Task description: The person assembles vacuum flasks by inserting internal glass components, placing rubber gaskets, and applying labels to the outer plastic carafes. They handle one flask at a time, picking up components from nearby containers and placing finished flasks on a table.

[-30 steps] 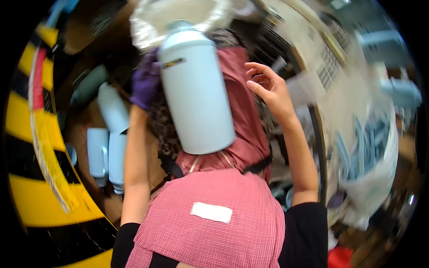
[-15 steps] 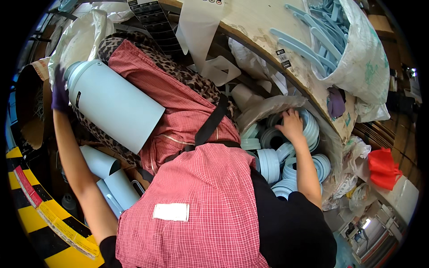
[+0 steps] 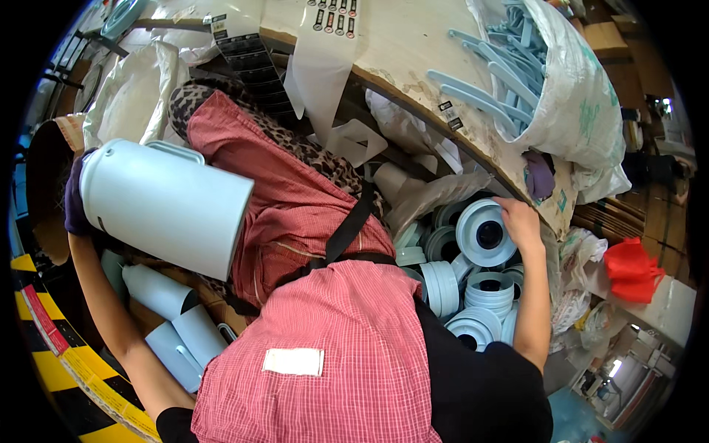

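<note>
My left hand (image 3: 74,203), in a purple glove, grips the closed end of a large pale blue jug body (image 3: 166,207) that lies tilted over my lap, open end toward my red checked apron (image 3: 332,347). My right hand (image 3: 521,221) reaches down under the workbench edge and holds a round pale blue ring part (image 3: 484,232) by its rim. That ring is just above a heap of similar round parts (image 3: 473,295) in a clear plastic bag.
A wooden workbench (image 3: 413,81) curves overhead with paper strips on it. A white sack of pale blue handles (image 3: 561,88) sits on its right end. More jug bodies (image 3: 159,292) lie low on the left beside yellow-black floor striping (image 3: 66,354). A red bag (image 3: 631,269) is far right.
The jug body has swung from upright in front of me to tilted at my left. My right hand dropped into the heap of round parts and now holds one by its rim.
</note>
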Available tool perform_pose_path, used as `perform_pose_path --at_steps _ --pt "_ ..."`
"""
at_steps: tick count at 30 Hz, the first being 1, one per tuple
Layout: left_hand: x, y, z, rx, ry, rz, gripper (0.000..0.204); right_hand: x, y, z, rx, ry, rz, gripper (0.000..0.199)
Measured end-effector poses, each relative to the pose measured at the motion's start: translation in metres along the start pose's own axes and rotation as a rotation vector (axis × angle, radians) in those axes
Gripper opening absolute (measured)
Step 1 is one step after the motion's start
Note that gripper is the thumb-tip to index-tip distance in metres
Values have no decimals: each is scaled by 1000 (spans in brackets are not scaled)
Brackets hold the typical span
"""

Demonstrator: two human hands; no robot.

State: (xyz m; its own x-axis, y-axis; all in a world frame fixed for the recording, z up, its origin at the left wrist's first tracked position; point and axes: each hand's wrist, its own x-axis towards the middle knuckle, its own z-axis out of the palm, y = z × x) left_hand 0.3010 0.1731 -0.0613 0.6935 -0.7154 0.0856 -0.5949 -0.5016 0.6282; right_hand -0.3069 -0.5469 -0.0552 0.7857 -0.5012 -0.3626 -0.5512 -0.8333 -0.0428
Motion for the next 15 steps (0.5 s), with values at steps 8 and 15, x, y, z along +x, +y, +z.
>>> perform_pose_path --at_steps 8,15 --pt "-113 -27 77 -491 526 -299 50 62 -101 -73 395 -316 -247 67" --pt "-166 83 151 696 530 -131 48 120 -227 -138 1586 -181 -476 68"
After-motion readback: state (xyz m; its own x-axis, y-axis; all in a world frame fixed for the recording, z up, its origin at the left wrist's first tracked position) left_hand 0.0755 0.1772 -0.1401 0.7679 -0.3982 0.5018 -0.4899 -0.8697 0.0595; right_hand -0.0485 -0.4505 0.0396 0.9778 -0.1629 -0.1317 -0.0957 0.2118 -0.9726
